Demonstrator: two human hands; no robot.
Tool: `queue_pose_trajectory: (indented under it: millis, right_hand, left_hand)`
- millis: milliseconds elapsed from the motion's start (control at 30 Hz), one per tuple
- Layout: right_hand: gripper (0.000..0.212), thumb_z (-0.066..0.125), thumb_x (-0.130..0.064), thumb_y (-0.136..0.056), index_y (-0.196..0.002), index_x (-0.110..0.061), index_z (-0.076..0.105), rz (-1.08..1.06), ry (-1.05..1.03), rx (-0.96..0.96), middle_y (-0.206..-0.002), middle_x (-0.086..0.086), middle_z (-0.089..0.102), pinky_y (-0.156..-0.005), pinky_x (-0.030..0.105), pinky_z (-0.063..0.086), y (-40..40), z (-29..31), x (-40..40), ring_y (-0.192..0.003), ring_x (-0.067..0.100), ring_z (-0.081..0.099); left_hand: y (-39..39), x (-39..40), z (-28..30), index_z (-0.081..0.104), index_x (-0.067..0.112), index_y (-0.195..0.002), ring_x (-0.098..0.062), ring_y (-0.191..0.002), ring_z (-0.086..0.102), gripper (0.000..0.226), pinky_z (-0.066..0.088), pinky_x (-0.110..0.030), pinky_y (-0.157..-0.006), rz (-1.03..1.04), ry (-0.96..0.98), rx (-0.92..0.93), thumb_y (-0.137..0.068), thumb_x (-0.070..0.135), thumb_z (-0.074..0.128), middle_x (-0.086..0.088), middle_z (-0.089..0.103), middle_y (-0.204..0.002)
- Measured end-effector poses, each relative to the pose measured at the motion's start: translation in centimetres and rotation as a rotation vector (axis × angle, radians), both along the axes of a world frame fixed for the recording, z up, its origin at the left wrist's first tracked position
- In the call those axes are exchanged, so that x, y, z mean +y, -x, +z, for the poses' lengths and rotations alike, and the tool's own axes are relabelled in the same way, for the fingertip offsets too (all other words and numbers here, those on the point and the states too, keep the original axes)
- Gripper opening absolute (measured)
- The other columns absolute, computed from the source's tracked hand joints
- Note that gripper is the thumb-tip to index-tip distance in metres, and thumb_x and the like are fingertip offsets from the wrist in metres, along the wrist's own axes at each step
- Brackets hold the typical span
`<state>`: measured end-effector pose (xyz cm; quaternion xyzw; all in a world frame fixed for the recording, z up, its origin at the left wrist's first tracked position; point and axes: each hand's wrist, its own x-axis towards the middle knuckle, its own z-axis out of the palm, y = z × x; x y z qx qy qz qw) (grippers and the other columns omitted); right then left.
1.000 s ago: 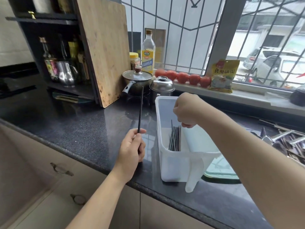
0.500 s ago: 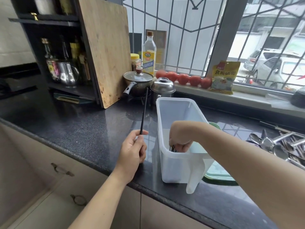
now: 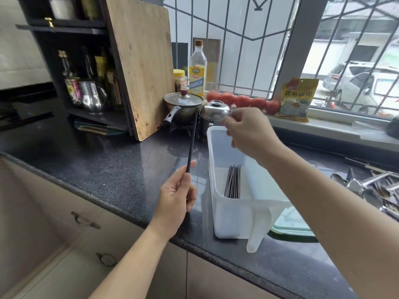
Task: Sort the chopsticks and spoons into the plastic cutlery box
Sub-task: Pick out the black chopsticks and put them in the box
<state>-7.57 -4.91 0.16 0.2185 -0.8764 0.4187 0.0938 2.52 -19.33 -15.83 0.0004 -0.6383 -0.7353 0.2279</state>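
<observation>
Translucent plastic cutlery box (image 3: 218,203) stands at the granite counter's (image 3: 112,167) front edge, a bundle of dark chopsticks (image 3: 233,182) lying along its bottom. The left hand (image 3: 176,199) pinches one black chopstick (image 3: 192,139) upright just left of the box. The right hand (image 3: 248,132) hovers above the box's far end, fingers loosely curled, holding nothing, while spoons (image 3: 358,188) lie near the counter's right edge.

The dark speckled table (image 3: 112,169) carries the translucent plastic cutlery box (image 3: 228,214) near its front edge, a pale green board (image 3: 291,225) just behind the box, spoons (image 3: 362,190) at far right, and a wooden cutting board (image 3: 140,65) leaning upright at the back.
</observation>
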Motion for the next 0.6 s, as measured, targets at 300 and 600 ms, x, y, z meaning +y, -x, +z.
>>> queue_pose_trajectory:
  millis: [300, 600]
  right_hand:
    - [0.02, 0.058, -0.019, -0.101, -0.091, -0.005, 0.069, 0.259, 0.097, -0.145, -0.081, 0.014, 0.071, -0.064, 0.04, 0.059, -3.6, 0.4, -1.2, -0.064, 0.016, 0.064]
    - [0.03, 0.054, -0.033, -0.103, -0.082, -0.011, 0.059, -0.305, -0.117, 0.058, -0.076, 0.013, 0.071, -0.065, 0.047, 0.063, 1.3, 2.4, 2.7, -0.06, 0.028, 0.073]
  left_hand:
    - [-0.3, 0.3, -0.1, 0.056, 0.032, -0.142, -0.01, -0.052, 0.04, 0.048, 0.036, -0.021, -0.048, -0.077, 0.148, 0.006, -0.101, 0.053, 0.046, -0.005, 0.05, -0.065]
    - [0.0, -0.1, -0.1, 0.058, 0.024, -0.131, -0.017, -0.054, 0.044, 0.046, 0.035, -0.026, -0.048, 0.011, 0.041, -0.027, -0.1, 0.054, 0.041, -0.008, 0.053, -0.071]
